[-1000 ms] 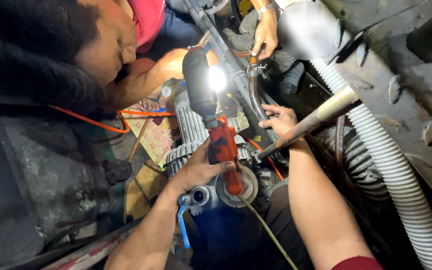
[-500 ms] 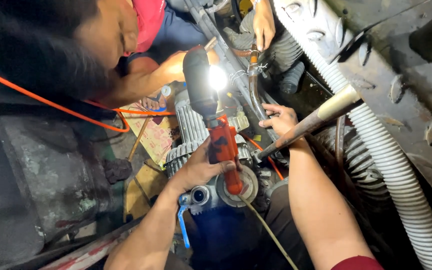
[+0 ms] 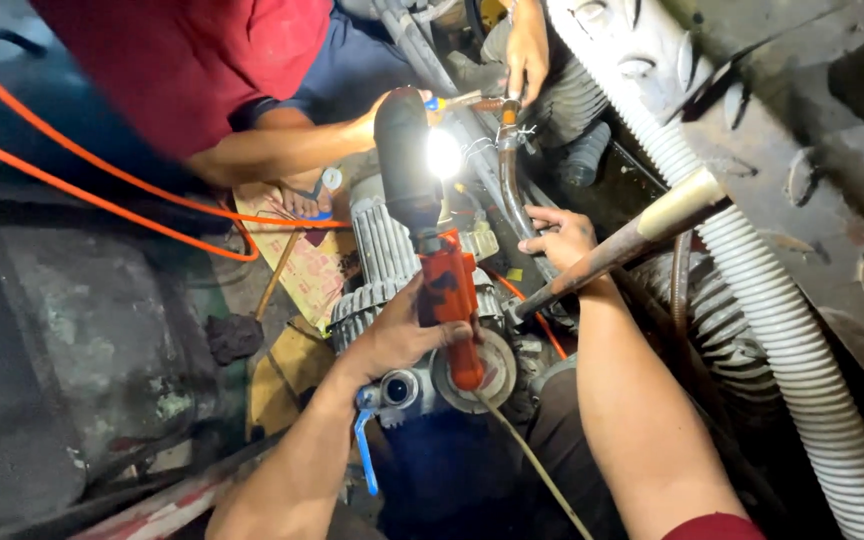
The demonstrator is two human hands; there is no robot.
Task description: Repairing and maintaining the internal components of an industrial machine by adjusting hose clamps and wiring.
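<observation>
Cramped, grimy machinery surrounds the ribbed motor (image 3: pixel 377 255); my left hand (image 3: pixel 402 335) grips the orange torch (image 3: pixel 449 300), right hand (image 3: pixel 562 240) clasps a pipe (image 3: pixel 512 200); co-worker's head has gone.

Ribbed motor (image 3: pixel 382 250) hemmed by pipes (image 3: pixel 507 190), white corrugated hose (image 3: pixel 782 330), co-worker's arm (image 3: pixel 282 150), little gap.

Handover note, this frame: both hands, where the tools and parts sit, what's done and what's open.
Left hand: gripping the orange handle of the lit work lamp, aimed at the pipes.
Right hand: fingers on the curved metal pipe, beside a wooden-handled tool.
Finned motor sits below the lamp.
A second person's hand holds the pipe fitting above.
Done: spot lit, pipe steadied. Open: whether the fitting is finished cannot be told.
</observation>
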